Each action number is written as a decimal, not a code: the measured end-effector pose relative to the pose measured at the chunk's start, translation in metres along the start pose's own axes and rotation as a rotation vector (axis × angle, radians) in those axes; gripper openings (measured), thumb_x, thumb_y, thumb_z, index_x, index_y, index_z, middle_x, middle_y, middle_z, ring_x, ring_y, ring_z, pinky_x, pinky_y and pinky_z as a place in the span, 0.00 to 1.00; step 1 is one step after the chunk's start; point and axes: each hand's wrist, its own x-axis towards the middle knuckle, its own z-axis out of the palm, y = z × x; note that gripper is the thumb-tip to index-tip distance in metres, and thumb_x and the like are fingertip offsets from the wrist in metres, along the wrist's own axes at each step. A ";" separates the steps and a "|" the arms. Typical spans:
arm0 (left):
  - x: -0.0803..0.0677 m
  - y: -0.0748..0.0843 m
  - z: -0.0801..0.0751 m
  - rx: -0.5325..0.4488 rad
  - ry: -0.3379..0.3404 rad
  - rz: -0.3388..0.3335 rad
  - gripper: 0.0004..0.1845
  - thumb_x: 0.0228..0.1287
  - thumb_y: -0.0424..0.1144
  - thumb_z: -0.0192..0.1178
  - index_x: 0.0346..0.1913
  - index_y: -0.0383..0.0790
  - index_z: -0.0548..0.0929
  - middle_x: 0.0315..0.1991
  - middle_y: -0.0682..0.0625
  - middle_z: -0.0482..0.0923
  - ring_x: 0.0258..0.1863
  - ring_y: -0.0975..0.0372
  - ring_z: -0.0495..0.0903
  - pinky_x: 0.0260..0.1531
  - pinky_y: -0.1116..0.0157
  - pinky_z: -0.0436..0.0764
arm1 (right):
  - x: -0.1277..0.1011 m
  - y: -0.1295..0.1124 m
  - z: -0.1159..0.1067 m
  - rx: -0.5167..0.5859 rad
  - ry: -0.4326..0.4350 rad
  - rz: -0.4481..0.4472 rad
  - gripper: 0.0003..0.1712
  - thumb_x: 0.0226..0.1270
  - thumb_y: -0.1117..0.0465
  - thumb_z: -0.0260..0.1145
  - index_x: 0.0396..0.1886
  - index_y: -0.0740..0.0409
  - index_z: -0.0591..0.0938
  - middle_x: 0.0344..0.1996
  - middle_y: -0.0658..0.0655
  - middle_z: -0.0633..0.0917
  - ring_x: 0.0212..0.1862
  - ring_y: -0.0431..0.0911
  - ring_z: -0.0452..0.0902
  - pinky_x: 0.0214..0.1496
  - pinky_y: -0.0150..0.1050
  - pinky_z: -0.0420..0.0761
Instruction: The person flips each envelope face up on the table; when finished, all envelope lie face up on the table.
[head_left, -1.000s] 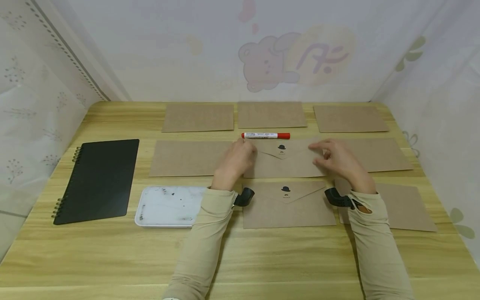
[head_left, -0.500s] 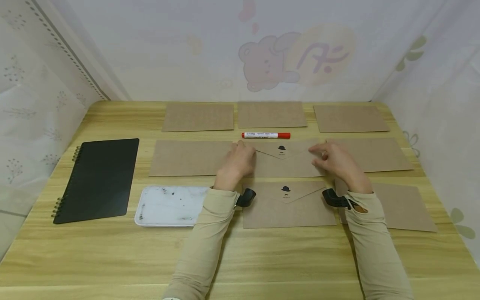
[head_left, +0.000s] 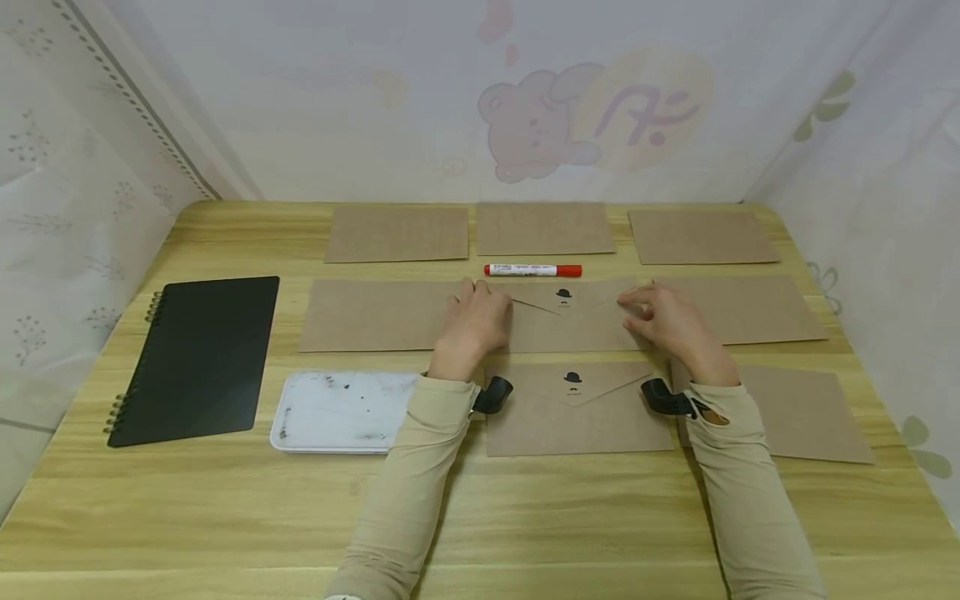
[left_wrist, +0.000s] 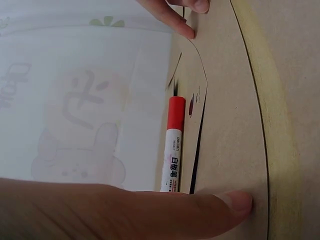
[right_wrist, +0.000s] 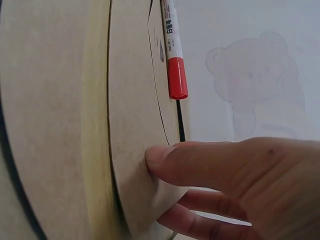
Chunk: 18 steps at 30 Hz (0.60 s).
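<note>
- The middle envelope (head_left: 570, 321) is plain brown kraft paper, lying flap side up on the wooden table (head_left: 225, 508); its pointed flap is folded down, with a small black bowler hat and moustache printed near the tip.
- It sits in the centre of a three-by-three layout of brown envelopes, just this side of the red marker (head_left: 532, 270), which lies crosswise right above its top edge.
- The left hand (head_left: 474, 325) rests on the envelope's left end; in the left wrist view the thumb (left_wrist: 220, 206) lies flat on the paper beside the marker's white barrel. The fingers are bent over the edge, but whether they pinch the paper I cannot tell.
- The right hand (head_left: 671, 321) has the envelope's right end; in the right wrist view the thumb (right_wrist: 200, 162) presses on the top face while the fingers (right_wrist: 195, 222) curl beneath the edge, so this hand pinches the envelope and lifts that end slightly.
- A second hat-printed envelope (head_left: 577, 408) lies just below the marker's envelope, between the two sleeves.
- Well left of the marker are a black spiral notebook (head_left: 195, 358) and a smudged white tray (head_left: 337, 412).
</note>
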 end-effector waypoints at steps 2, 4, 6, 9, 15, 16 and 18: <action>0.000 0.000 0.000 0.003 0.005 -0.001 0.10 0.53 0.32 0.62 0.40 0.43 0.82 0.41 0.43 0.71 0.47 0.50 0.62 0.43 0.53 0.66 | 0.000 -0.001 0.000 -0.015 -0.006 0.002 0.18 0.57 0.68 0.67 0.49 0.68 0.80 0.52 0.71 0.76 0.41 0.59 0.76 0.59 0.57 0.63; 0.000 0.000 0.000 0.000 0.005 -0.007 0.12 0.53 0.32 0.63 0.42 0.44 0.82 0.42 0.43 0.71 0.48 0.50 0.61 0.42 0.54 0.66 | -0.001 -0.002 0.000 -0.032 -0.009 0.009 0.18 0.58 0.68 0.66 0.49 0.68 0.81 0.53 0.72 0.75 0.49 0.62 0.72 0.60 0.57 0.61; 0.000 0.000 0.000 -0.004 0.002 -0.013 0.13 0.52 0.32 0.64 0.42 0.44 0.82 0.42 0.43 0.71 0.48 0.51 0.61 0.41 0.54 0.66 | -0.002 -0.003 0.000 -0.054 -0.002 0.015 0.17 0.59 0.67 0.66 0.48 0.67 0.82 0.54 0.71 0.73 0.55 0.65 0.65 0.60 0.57 0.60; -0.001 0.001 0.000 -0.019 -0.004 -0.022 0.13 0.50 0.33 0.66 0.41 0.43 0.81 0.45 0.42 0.69 0.49 0.50 0.60 0.42 0.54 0.67 | -0.005 -0.004 -0.001 -0.080 0.015 0.020 0.15 0.59 0.65 0.67 0.46 0.66 0.83 0.55 0.71 0.71 0.57 0.66 0.60 0.57 0.58 0.60; -0.006 0.002 -0.014 -0.100 -0.026 -0.016 0.28 0.46 0.36 0.70 0.54 0.40 0.76 0.61 0.36 0.58 0.59 0.46 0.57 0.53 0.47 0.66 | -0.007 -0.004 -0.003 -0.088 0.076 -0.052 0.14 0.59 0.66 0.66 0.44 0.68 0.83 0.52 0.74 0.72 0.55 0.67 0.63 0.56 0.59 0.61; -0.008 0.001 -0.018 -0.120 -0.029 -0.009 0.32 0.46 0.37 0.71 0.59 0.41 0.74 0.64 0.35 0.56 0.61 0.46 0.56 0.54 0.46 0.65 | -0.007 -0.005 -0.004 -0.080 0.092 -0.065 0.14 0.59 0.67 0.65 0.44 0.68 0.82 0.51 0.74 0.72 0.54 0.67 0.64 0.56 0.59 0.62; -0.014 -0.005 -0.027 -0.167 -0.030 0.010 0.39 0.47 0.39 0.72 0.65 0.41 0.69 0.68 0.35 0.51 0.65 0.44 0.52 0.56 0.45 0.64 | -0.007 -0.009 -0.007 -0.067 0.117 -0.086 0.13 0.59 0.67 0.64 0.44 0.69 0.82 0.50 0.74 0.73 0.50 0.66 0.68 0.53 0.59 0.65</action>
